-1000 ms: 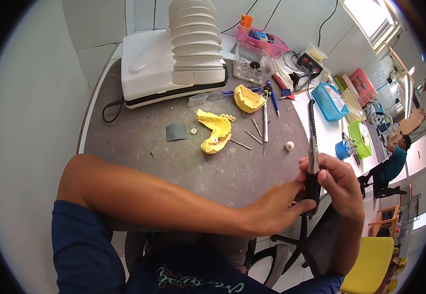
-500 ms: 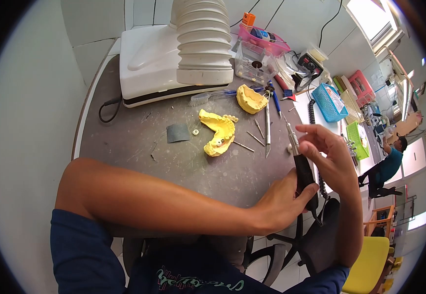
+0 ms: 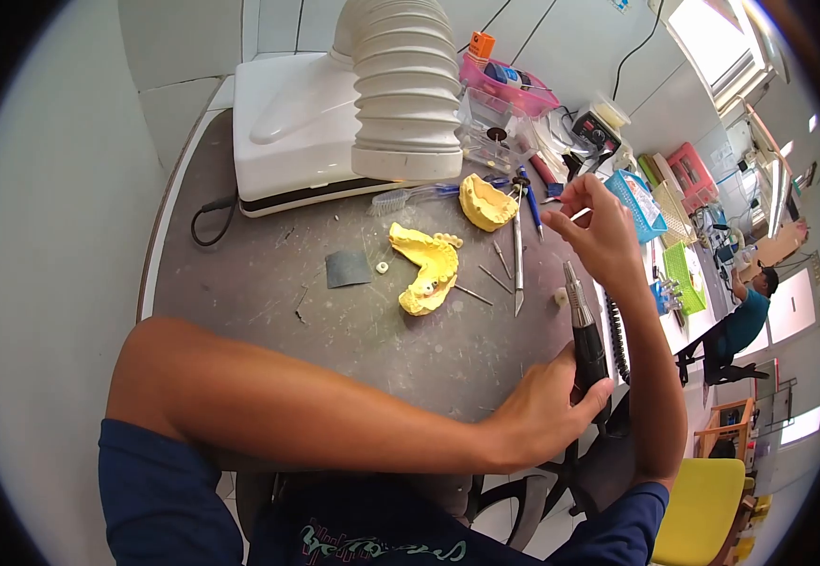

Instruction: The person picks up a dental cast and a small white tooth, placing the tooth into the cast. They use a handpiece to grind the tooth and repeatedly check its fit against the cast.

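My left hand [image 3: 552, 401] is wrapped round a black dental handpiece [image 3: 587, 344], whose metal nose points up and away from me. No bur shows in its tip. My right hand [image 3: 599, 226] is raised past that tip, thumb and fingers curled together; whatever they pinch is too small to make out. To the left lie a yellow plaster dental arch model [image 3: 427, 269] with a white tooth on it, and a second plaster model [image 3: 487, 203]. Beside them are a loose white crown [image 3: 382, 268], a grey sandpaper square [image 3: 348, 269], several thin burs [image 3: 495, 277] and a metal carving knife [image 3: 518, 255].
A white suction unit [image 3: 306, 123] with a ribbed hose [image 3: 405, 104] stands at the back. Behind are a clear box [image 3: 495, 132], a pink basket [image 3: 523, 94] and a blue basket [image 3: 638, 208]. A green basket [image 3: 684, 274] is at right. A person [image 3: 745, 316] sits farther off.
My right hand has moved up and away from the handpiece's tip. The thin bur seen in the tip earlier no longer shows there. My left hand keeps hold of the handpiece.
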Demonstrator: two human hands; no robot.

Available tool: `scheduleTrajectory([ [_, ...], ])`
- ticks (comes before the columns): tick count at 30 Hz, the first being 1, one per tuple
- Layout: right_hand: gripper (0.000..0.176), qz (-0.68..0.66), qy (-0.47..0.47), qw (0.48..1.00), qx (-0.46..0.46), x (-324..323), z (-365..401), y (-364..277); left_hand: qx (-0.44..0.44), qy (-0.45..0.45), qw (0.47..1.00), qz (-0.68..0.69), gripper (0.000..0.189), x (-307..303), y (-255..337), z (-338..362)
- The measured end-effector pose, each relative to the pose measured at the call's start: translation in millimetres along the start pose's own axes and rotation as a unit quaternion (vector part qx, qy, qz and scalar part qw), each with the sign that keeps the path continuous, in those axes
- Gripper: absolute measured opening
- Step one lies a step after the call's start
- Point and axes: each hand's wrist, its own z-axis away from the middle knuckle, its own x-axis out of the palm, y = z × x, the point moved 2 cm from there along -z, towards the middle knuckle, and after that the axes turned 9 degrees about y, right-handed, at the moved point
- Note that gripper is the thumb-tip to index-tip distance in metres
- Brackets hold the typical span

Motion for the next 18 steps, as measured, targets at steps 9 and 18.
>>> scheduleTrajectory([
  [9,0.012,-0.122,-0.189,0.957,-0.184,25,45,-51,0.022,-0.057,0.997,-0.052,0.028,-1,4,6],
  [18,0.014,-0.309,-0.093,0.946,-0.016,-13,25,-25,0.025,-0.04,0.999,-0.011,0.033,0,8,8],
])
